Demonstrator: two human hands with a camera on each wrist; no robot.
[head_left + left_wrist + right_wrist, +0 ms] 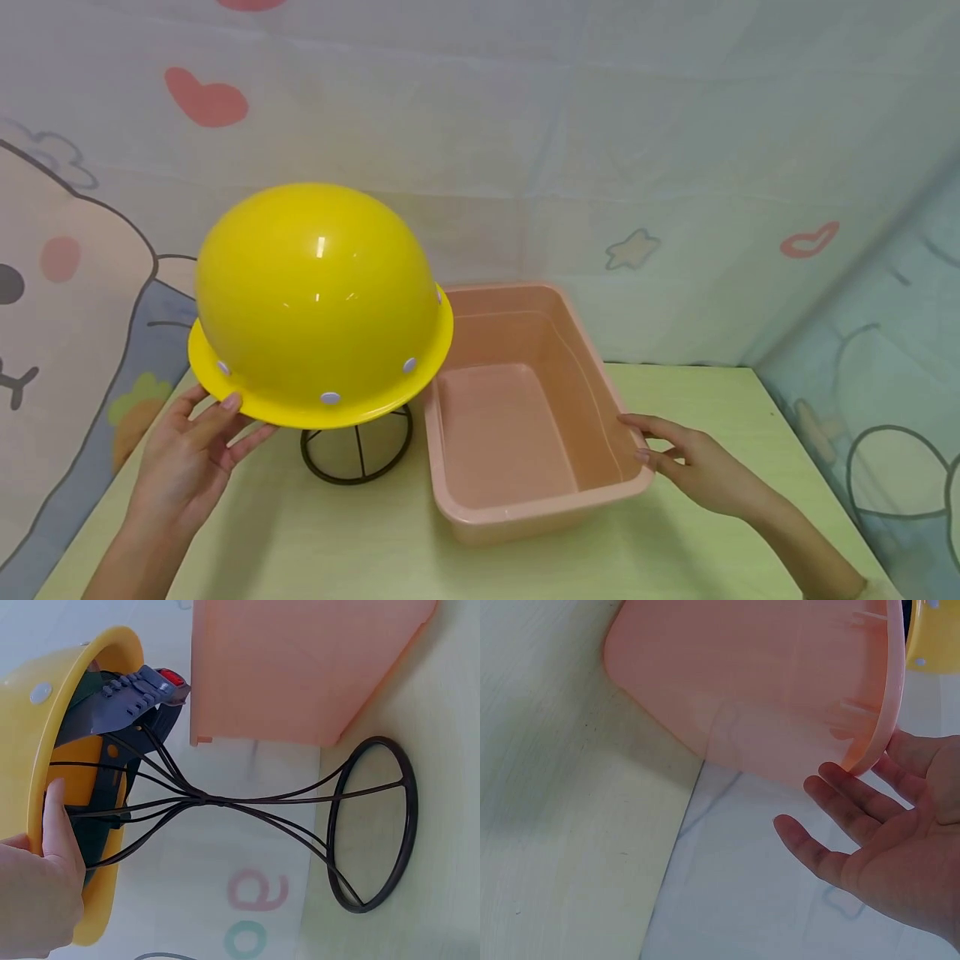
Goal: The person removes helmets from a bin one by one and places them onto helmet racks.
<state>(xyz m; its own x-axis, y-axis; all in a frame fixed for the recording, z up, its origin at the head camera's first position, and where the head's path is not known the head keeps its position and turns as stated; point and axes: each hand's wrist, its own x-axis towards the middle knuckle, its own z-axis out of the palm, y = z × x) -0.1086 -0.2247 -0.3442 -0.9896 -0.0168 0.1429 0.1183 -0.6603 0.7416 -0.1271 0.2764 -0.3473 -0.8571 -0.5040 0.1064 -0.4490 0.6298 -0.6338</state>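
A yellow hard hat (315, 292) with white rivets sits on a black wire stand (210, 800), dome up. My left hand (180, 475) grips its brim at the near left, thumb outside and fingers reaching underneath. Inside the hat, the left wrist view shows a grey strap adjuster (142, 694) with a red end. To the right, my right hand (701, 471) pinches the right rim of a pink plastic basin (540, 507) between thumb and finger. In the right wrist view, the other fingers (802, 844) of that hand extend loosely below the rim. The basin's visible inside holds nothing.
Both things stand on a pale green-yellow table (360, 550). A printed cloth backdrop (487, 125) with hearts and cartoon figures hangs close behind, and another patterned cloth (892, 350) borders the right side.
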